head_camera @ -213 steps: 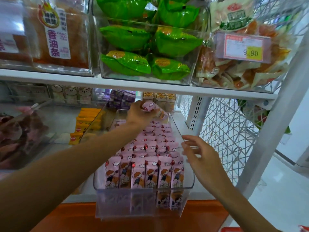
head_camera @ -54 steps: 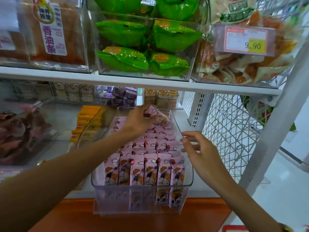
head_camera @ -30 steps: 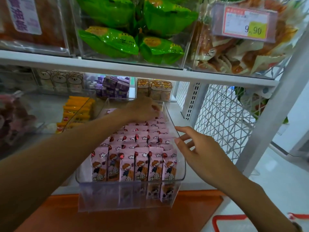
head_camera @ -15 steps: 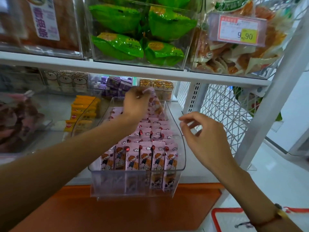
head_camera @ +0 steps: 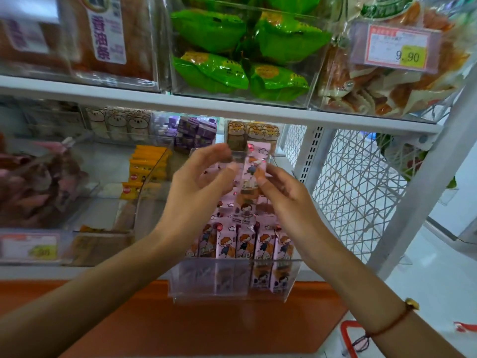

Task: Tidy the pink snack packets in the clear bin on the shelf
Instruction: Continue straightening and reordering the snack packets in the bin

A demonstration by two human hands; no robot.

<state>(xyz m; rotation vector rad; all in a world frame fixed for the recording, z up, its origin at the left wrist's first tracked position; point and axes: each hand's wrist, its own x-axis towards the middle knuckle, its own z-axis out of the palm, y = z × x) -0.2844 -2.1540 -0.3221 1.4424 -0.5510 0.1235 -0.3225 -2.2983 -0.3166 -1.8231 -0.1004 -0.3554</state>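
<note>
Pink snack packets [head_camera: 245, 244] stood in upright rows inside the clear bin [head_camera: 232, 282], which sat on the lower shelf [head_camera: 51, 272] with its front end jutting out past the shelf edge, over an orange panel [head_camera: 180, 326] below. Above the bin's middle, both hands met around one lifted packet [head_camera: 254, 166]. The right hand [head_camera: 286, 200] had it in a narrow grip, thumb and fingertips pinching the packet's right edge, so that the packet stood nearly upright over the rows. The left hand [head_camera: 198, 187] was just left of that packet with its fingers loosely spread and curved; one fingertip lay near the packet's left edge, but motion blur kept me from telling whether it touched or held anything. A red cord bracelet [head_camera: 387, 324] circled the right wrist.

Left of the bin, yellow packets [head_camera: 147, 169] were stacked in a neighbouring clear tray, and further left lay a blurred heap of reddish bags [head_camera: 38, 187]. Behind the bin stood purple boxes [head_camera: 196, 134] and packets printed with cartoon animals [head_camera: 253, 134]. On the upper shelf, directly above the bin, green packets [head_camera: 240, 52] filled another clear bin, and to their right hung a price tag [head_camera: 398, 49] reading 9.90. A white wire mesh panel [head_camera: 356, 192] closed the side to the right of the bin.
</note>
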